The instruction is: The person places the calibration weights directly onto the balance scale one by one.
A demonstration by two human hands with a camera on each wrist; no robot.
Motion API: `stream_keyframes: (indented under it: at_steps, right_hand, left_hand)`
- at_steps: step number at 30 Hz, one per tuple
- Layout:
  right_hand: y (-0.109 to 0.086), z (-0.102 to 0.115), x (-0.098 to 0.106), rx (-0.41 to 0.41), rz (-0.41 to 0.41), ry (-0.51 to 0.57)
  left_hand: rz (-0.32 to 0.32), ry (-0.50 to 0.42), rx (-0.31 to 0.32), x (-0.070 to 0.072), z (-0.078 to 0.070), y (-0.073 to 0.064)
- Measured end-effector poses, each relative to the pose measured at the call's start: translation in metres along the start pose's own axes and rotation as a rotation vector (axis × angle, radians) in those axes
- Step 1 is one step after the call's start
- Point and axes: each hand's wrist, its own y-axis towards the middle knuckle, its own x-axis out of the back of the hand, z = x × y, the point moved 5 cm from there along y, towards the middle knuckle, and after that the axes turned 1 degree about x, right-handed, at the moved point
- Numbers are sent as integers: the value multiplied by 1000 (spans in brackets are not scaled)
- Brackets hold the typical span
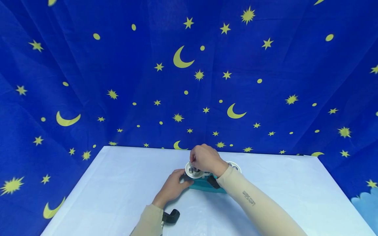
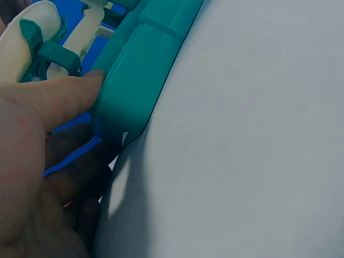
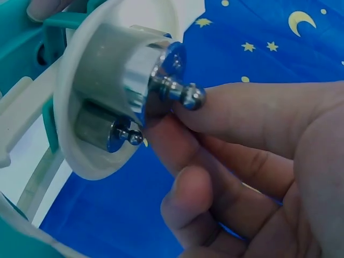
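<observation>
A teal balance scale (image 1: 203,187) with white pans stands on the table. My left hand (image 1: 174,186) grips the end of its teal base (image 2: 129,102), with the thumb on top and the fingers around the far side. Over the left pan (image 3: 67,115), my right hand (image 1: 208,159) pinches a large shiny metal weight (image 3: 142,75) between thumb and fingers, its knob pointing outward. Beside it in the same pan sits a smaller metal weight (image 3: 99,126). Metal weights also lie in the right pan (image 1: 240,169), partly hidden by my right wrist.
The scale stands toward the back of a white table (image 1: 118,183). A blue curtain (image 1: 141,82) with yellow moons and stars hangs behind the far edge. Near my left forearm, a black curved piece (image 1: 172,216) juts out at the wrist.
</observation>
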Motion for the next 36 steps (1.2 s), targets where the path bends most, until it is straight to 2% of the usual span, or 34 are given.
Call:
stream_keyframes:
  at_steps: [11, 20, 28, 36]
  right_hand:
    - [6, -2, -4, -126, 69, -20]
    - [9, -5, -5, -183, 127, 13]
    - [9, -6, -6, -204, 145, 21]
    - [9, -7, -6, -193, 129, 22]
  left_hand:
    - [8, -13, 14, 0, 0, 0]
    - [6, -6, 11, 0, 1, 0]
    - [1, 3, 7, 0, 2, 1]
    - [7, 5, 16, 0, 2, 0]
